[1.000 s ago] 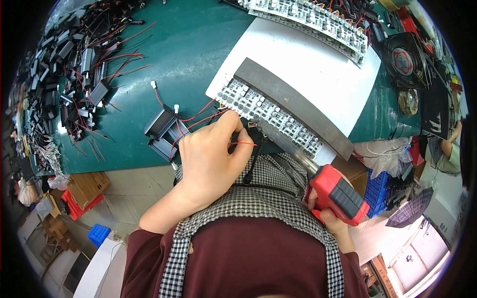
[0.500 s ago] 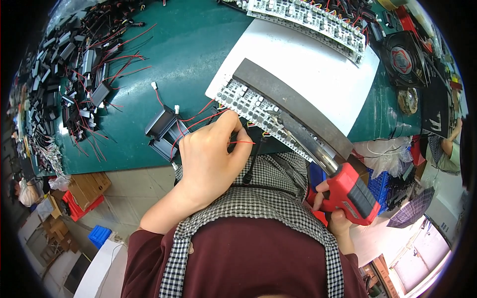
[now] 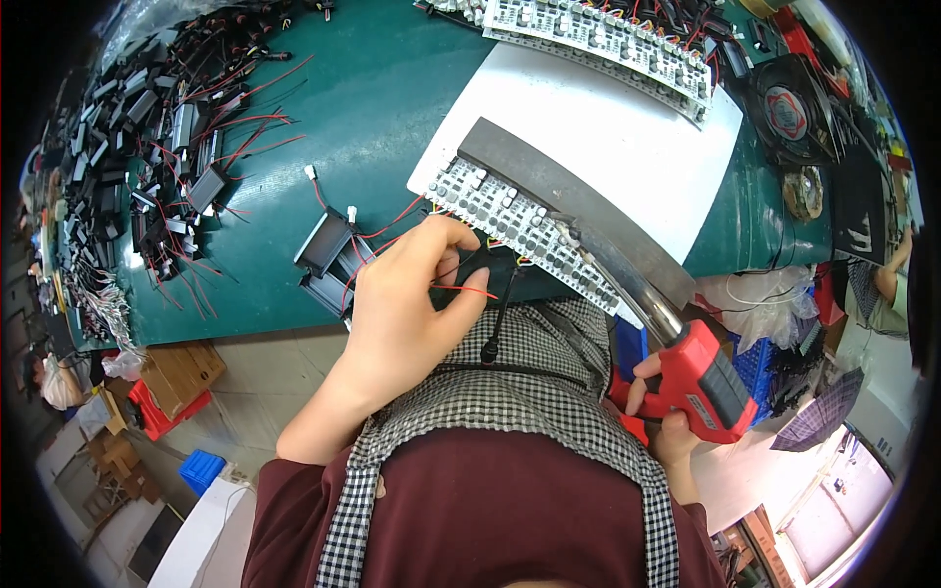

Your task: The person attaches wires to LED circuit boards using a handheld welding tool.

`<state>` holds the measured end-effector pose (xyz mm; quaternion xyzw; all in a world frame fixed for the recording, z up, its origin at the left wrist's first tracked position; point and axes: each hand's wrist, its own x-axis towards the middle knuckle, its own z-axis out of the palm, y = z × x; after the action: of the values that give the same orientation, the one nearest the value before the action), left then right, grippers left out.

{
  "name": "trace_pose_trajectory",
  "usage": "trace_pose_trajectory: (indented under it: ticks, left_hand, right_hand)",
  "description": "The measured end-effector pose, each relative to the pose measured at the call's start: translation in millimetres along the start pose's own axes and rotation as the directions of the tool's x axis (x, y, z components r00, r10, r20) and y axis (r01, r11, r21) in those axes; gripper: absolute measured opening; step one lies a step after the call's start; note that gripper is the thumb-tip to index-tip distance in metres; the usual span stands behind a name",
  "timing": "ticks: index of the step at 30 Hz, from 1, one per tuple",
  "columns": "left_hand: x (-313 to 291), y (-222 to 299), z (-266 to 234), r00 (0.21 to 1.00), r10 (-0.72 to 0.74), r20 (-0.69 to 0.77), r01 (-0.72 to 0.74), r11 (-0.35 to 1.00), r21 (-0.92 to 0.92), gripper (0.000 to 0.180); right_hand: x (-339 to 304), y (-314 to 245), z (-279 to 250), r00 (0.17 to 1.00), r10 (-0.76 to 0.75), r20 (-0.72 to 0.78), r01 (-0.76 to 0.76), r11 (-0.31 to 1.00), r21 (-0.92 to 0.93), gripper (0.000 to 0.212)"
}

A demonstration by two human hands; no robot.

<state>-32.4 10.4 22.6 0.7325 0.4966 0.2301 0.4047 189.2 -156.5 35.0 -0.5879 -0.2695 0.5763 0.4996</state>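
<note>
My left hand [image 3: 397, 299] is at the near edge of the circuit board strip [image 3: 505, 223], index finger and thumb apart. A thin red wire [image 3: 463, 288] runs out of the hand's curled lower fingers, which are partly hidden, its free end beyond the thumb. My right hand [image 3: 674, 438] is wrapped round the grip of a red and black soldering gun [image 3: 708, 382]. The gun's metal barrel slants up-left, its tip over the middle of the strip; contact cannot be made out. Behind the strip lies a long dark grey bar [image 3: 578, 206].
Beside my left hand are black housings [image 3: 326, 242] with red leads and white plugs. Many more housings [image 3: 181, 127] cover the left side of the green table [image 3: 323, 108]. White paper [image 3: 647, 162] lies under the bar. Stacked board strips [image 3: 598, 39] and a black fan [image 3: 787, 113] stand farther back.
My left thumb and index finger have spread apart from a near pinch, and the hand has shifted slightly left. The soldering gun has moved a little to the right.
</note>
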Motion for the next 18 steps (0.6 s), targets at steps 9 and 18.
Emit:
trace_pose_trajectory:
  ticks: [9, 18]
  left_hand:
    - [-4, -19, -7, 0.936, 0.252, -0.245, -0.281, 0.956, -0.09, 0.014]
    - [1, 0, 10, 0.972, 0.052, -0.229, -0.039, 0.997, 0.064, 0.012]
  right_hand:
    - [2, -1, 1, 0.999, 0.014, 0.052, -0.013, 1.0, -0.018, 0.082]
    - [12, -2, 12, 0.995, -0.097, 0.013, 0.098, 0.978, -0.183, 0.082]
